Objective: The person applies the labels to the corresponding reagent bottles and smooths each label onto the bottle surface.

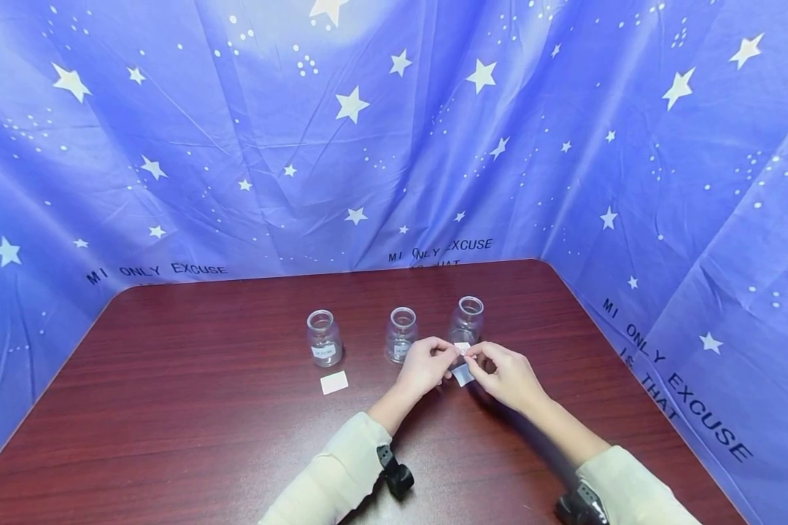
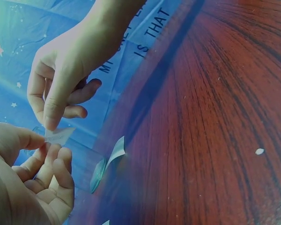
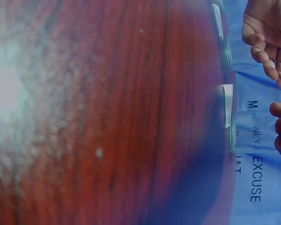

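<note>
In front of the right-hand glass jar point(image 1: 469, 315), both hands meet at a small white label point(image 1: 462, 348). My left hand point(image 1: 427, 367) pinches it between thumb and finger. From the other side, my right hand point(image 1: 508, 375) pinches its edge with thumb and forefinger. The label point(image 2: 62, 136) looks thin and slightly bent in the left wrist view. Below the hands lies a pale piece of paper point(image 1: 462, 375) on the table. The right wrist view catches only parts of the hands at its edge; the label is out of sight there.
A middle jar point(image 1: 402, 324) stands close to the left hand and bears a printed label. Further left is another labelled jar point(image 1: 322, 332), with a white paper piece point(image 1: 334, 383) before it. Star-patterned blue cloth point(image 1: 351, 146) hangs behind the dark red table point(image 1: 203, 408).
</note>
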Demonstrator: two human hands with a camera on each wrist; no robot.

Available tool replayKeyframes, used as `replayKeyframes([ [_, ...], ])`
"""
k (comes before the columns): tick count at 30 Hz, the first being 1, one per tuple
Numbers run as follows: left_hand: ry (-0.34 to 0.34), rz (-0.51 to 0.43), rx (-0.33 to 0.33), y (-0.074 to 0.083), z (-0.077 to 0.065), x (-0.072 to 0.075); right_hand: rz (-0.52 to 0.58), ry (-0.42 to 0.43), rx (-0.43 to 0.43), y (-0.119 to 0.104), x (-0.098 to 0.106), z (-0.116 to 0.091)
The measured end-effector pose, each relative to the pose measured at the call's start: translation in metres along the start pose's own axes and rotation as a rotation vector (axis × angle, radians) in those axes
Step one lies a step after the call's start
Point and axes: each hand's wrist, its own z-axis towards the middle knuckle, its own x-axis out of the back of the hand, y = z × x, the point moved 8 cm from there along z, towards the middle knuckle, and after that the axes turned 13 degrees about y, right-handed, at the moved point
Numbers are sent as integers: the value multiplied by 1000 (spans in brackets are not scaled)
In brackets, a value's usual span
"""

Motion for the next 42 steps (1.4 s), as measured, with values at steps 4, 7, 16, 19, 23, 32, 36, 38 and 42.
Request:
replayKeyframes([
  [4, 26, 2, 6, -1, 1, 1, -9, 8, 8, 0, 0, 0],
  [7, 57, 9, -10, -1, 3, 3, -8, 18, 8, 0, 0, 0],
  [16, 89, 0, -8, -1, 3, 4, -16, 38, -4, 1, 3, 2],
  [19, 92, 2, 1, -1, 3, 4, -6, 35, -1, 0, 3, 2],
  [23, 102, 3, 15, -1, 3, 6, 4, 31, -5, 1, 3, 1],
  [32, 85, 33, -9, 1, 4, 6, 1, -13, -333, 32, 3, 0],
  [36, 65, 57, -33, 3, 3, 5, 47, -99, -506, 46, -2, -6],
  [38, 53, 70, -43, 3, 3, 3, 73, -140, -565, 51, -5, -10],
  [42, 42, 114, -68, 4, 1, 1, 136, -181, -642, 55, -8, -14],
])
